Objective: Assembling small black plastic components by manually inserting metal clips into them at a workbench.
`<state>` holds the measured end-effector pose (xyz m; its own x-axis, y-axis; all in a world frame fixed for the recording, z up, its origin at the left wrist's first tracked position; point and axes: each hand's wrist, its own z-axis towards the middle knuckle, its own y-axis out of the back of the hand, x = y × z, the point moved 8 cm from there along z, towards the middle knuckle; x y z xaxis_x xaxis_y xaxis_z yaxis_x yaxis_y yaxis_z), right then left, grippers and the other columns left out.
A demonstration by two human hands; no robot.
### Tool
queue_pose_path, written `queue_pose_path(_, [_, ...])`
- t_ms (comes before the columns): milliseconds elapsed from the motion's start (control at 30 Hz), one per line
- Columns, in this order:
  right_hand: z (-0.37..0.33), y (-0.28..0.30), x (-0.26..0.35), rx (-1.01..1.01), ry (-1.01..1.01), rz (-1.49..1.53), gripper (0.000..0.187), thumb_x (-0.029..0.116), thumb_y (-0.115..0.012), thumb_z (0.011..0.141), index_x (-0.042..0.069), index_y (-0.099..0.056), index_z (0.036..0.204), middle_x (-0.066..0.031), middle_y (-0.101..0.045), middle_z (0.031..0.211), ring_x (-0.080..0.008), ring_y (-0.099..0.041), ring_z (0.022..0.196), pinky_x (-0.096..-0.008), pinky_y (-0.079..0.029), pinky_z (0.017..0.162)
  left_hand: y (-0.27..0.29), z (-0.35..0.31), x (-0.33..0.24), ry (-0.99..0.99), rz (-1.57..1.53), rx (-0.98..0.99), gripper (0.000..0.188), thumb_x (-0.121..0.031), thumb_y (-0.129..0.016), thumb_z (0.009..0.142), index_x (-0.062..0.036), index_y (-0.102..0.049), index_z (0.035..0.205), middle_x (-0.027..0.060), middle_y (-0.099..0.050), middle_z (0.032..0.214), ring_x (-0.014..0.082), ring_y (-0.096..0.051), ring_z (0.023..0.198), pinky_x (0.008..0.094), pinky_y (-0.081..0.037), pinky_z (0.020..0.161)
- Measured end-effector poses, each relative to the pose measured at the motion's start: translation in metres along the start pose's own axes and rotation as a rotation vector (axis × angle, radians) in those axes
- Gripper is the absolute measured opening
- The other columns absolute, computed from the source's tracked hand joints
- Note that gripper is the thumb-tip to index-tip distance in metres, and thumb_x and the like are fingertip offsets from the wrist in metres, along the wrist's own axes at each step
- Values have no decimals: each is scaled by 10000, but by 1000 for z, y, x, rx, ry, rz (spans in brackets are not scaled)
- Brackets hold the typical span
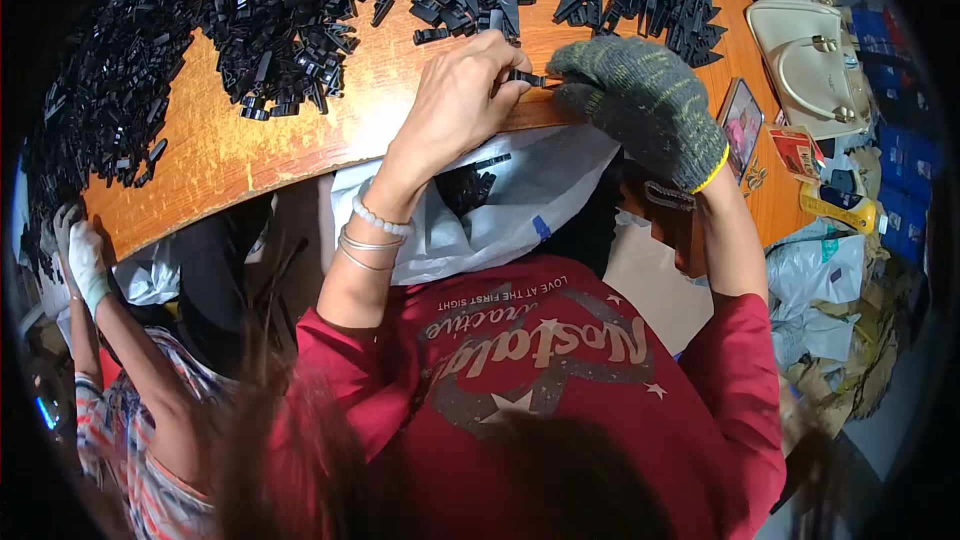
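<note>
My left hand (pixel 462 90) is bare, with a beaded bracelet and metal bangles at the wrist. Its thumb and fingers pinch one end of a small black plastic piece (pixel 528 78). My right hand (pixel 640 100), in a dark grey knitted glove with a yellow cuff, closes on the other end of that piece. Both hands meet just above the table's near edge. Below them an open white bag (pixel 560 202) lies over my lap, with several black pieces (pixel 466 186) inside. The fingertips of the gloved hand are partly hidden.
Heaps of black plastic pieces (pixel 290 0) cover the far and left parts of the wooden table (pixel 240 155). To the right are a cream handbag (pixel 800 60), a phone (pixel 741 125) and a yellow tool (pixel 838 210). A co-worker's gloved hand (pixel 86 255) is at the far left.
</note>
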<state>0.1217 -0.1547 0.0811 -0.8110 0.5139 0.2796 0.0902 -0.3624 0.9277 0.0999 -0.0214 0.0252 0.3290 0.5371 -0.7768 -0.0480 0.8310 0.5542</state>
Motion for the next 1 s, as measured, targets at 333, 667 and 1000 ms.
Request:
queue_pose_path(333, [9,-2,-4,98,-111,47,202,240,-680,816,129,-676,986,-112,-646,833,-283,-651,788,-385,-521,659,-3,1,2,48,-77,44,166,-21,-689,752,-2,-636,908,132,-561,802,333,-592,729,408,-450,647])
queue_pose_path(667, [-17,-30,20,132,287,-740,400,180,-492,944,46,-517,1320,-130,-540,1294,-261,-518,1197,-414,-374,1041,2,2,0,129,-6,27,123,-50,-667,784,-2,-639,893,129,-552,766,304,-600,657,384,-466,618])
queue_pose_path(1000, [24,7,36,30,158,17,183,234,-668,706,85,-689,810,-110,-668,771,-278,-662,737,-440,-504,634,-1,-1,-5,59,42,-44,126,-24,-638,768,24,-560,853,157,-517,775,349,-555,652,404,-439,603])
